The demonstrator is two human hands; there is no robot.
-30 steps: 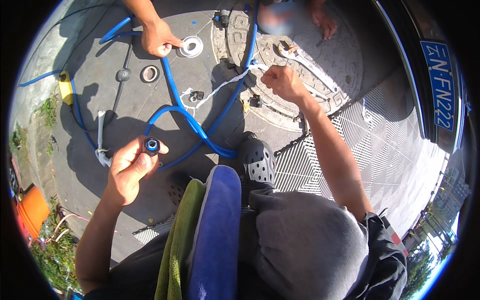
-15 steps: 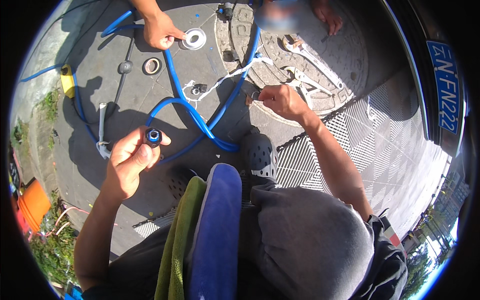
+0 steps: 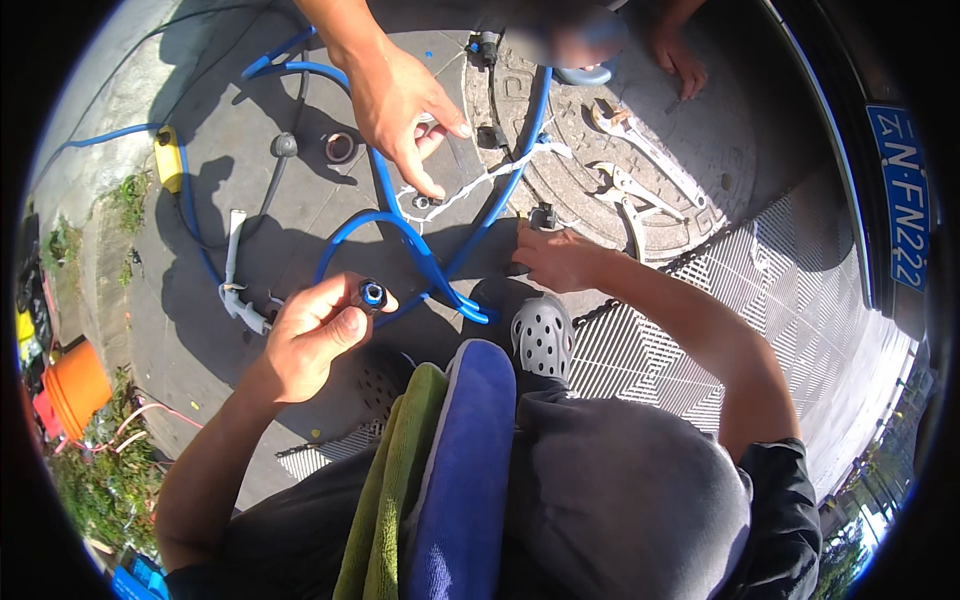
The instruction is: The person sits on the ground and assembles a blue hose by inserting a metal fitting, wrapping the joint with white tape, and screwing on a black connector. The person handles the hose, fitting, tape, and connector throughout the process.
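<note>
My left hand (image 3: 318,345) is closed around the end of a blue hose with a black fitting (image 3: 372,294), its round opening facing up. My right hand (image 3: 562,262) is low over the ground with its fingers pressed together; what they hold is hidden. A small black fitting (image 3: 542,214) shows just beyond its knuckles. Another person's hand (image 3: 400,112), fingers spread, reaches in from the top over a small dark fitting (image 3: 420,203). Looped blue hose (image 3: 430,262) lies between my hands, and a twisted white strip (image 3: 497,172) crosses it.
An adjustable wrench (image 3: 655,155) and locking pliers (image 3: 632,198) lie on a round cover (image 3: 720,110). A hammer (image 3: 233,262), a brown ring (image 3: 340,148) and a yellow piece on the hose (image 3: 167,160) are at left. A second hand (image 3: 682,68) rests far right; a car bumper (image 3: 840,170) edges the right.
My right hand has moved lower and nearer to me. The other person's hand has left the white tape roll's spot and opened toward the middle. My left hand still holds the hose end.
</note>
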